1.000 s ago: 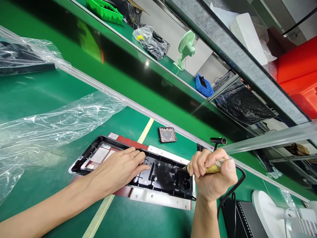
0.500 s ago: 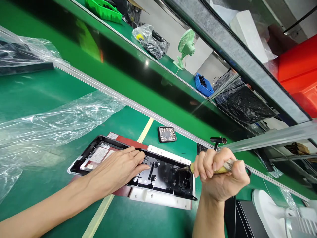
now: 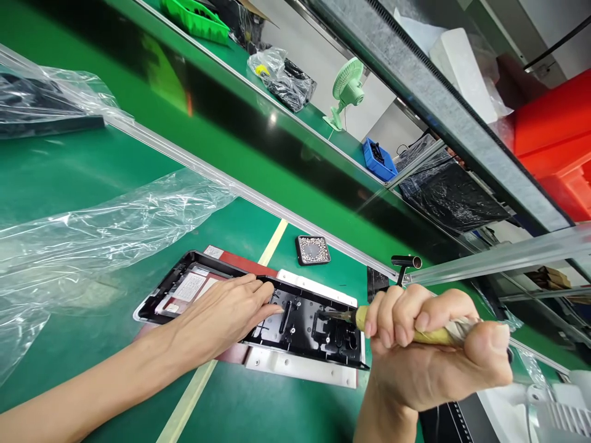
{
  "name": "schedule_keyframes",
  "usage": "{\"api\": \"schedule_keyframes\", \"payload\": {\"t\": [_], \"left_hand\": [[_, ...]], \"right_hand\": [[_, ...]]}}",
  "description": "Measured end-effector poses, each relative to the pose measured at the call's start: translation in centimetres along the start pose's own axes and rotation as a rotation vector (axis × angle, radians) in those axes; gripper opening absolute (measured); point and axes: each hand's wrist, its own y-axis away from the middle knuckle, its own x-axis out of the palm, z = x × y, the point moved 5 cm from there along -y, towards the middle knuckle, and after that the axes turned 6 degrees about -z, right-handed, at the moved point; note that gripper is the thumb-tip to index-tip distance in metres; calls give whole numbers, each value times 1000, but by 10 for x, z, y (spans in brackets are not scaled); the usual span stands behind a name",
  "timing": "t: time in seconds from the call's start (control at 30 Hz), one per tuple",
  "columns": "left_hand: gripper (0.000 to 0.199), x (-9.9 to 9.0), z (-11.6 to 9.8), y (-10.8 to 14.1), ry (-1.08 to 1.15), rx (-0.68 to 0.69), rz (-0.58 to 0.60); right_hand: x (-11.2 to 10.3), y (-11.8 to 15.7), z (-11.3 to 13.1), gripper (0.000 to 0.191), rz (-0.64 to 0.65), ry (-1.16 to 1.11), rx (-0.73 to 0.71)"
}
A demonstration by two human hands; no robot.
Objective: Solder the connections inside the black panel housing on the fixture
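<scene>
A long black plastic housing (image 3: 305,329) lies tilted across a dark red base with white side strips (image 3: 300,367). Across its middle rests my left hand (image 3: 242,304), fingers bent over the far rim and thumb inside, holding the housing down. My right hand (image 3: 425,326) is wrapped in a fist round the yellow handle of what looks like a soldering iron (image 3: 362,318). Its metal tip points left into the right part of the housing, near small round metal spots; whether it touches cannot be made out. Behind the housing stands a small black box of tiny metal pieces (image 3: 313,250).
Clear plastic film (image 3: 115,218) covers the bench at left. A metal rail (image 3: 258,200) and a green panel run behind the work. A black tube-shaped holder (image 3: 406,263) stands behind my right hand. A red bin (image 3: 554,135) is at upper right.
My right hand has risen toward the camera and to the right, tipping the iron's handle flatter, its tip still over the housing's right part. My left hand has stayed on the housing.
</scene>
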Motion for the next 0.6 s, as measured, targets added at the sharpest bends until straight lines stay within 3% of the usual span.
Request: {"api": "schedule_keyframes", "payload": {"t": [0.17,0.37,0.6], "left_hand": [[39,-4,-3,0,27,16,-10],[38,-11,-8,-5,101,-4,77],[34,-16,-11,-5,113,30,16]], "right_hand": [[15,9,-10,47,17,-49,79],[24,14,-14,44,76,-51,146],[29,18,-21,47,93,-66,193]]}}
